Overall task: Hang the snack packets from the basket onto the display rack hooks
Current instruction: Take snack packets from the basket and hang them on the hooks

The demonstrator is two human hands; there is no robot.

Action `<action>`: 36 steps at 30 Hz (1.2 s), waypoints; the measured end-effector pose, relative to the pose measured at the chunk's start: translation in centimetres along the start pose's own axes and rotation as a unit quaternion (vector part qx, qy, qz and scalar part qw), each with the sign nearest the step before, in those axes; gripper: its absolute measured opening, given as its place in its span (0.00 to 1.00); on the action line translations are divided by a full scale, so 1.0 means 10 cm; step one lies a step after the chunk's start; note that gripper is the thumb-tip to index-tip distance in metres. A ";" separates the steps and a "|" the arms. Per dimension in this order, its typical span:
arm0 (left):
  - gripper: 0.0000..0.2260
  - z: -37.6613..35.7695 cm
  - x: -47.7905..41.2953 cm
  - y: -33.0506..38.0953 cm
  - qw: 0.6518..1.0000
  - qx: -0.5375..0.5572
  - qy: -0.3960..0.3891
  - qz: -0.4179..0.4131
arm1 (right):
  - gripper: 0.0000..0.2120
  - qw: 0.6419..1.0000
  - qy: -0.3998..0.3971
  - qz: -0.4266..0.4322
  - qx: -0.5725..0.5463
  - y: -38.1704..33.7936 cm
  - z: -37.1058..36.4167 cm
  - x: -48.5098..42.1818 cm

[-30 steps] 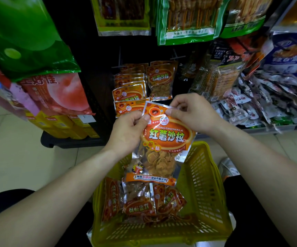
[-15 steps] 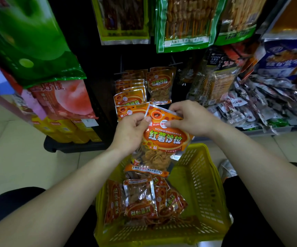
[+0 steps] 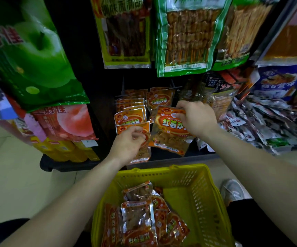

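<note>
Crisp packet point(image 3: 169, 129): lifted from over yellow basket point(image 3: 162, 171) to hung packets point(image 3: 131, 114) beyond it.
Right hand point(image 3: 196, 118): fingers pinching its top edge.
Left hand point(image 3: 128, 145): let go; fingers curled, grip unclear.
Meaning: hooking likely next.

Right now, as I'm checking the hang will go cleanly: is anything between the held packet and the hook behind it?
Nothing visible blocks it. The right hand pinches the held packet in front of and below the hung packets on that hook; the left hand is aside, by the left column. The hook's tip is hard to see.
</note>
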State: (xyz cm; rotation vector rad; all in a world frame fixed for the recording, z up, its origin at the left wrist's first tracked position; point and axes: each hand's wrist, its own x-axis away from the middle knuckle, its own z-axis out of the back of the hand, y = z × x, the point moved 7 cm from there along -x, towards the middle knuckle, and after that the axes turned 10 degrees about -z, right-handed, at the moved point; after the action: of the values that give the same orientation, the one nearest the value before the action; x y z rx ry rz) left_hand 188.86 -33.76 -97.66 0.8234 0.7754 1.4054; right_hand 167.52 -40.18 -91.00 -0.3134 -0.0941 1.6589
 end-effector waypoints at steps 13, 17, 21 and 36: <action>0.32 -1.64 -1.39 -0.86 0.989 -0.046 -0.116 0.079 | 0.14 0.995 0.012 -0.012 0.102 0.32 -1.42 -1.45; 0.35 -1.82 -1.74 -1.21 0.988 -0.051 -0.097 0.105 | 0.13 0.995 0.029 -0.001 0.099 0.32 -1.74 -1.81; 0.35 -1.95 -2.06 -1.43 0.989 -0.039 -0.076 0.121 | 0.11 0.995 0.046 0.020 0.085 0.30 -1.93 -2.10; 0.35 -2.13 -2.40 -1.56 0.990 -0.070 -0.057 0.112 | 0.24 0.999 -0.024 0.004 -0.037 0.58 -2.04 -2.00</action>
State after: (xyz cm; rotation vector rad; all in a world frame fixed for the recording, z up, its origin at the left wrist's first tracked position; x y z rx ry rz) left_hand 178.08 -56.97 -122.52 0.8922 0.5013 1.5774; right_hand 168.82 -63.05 -109.02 -0.3315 -0.1903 1.6739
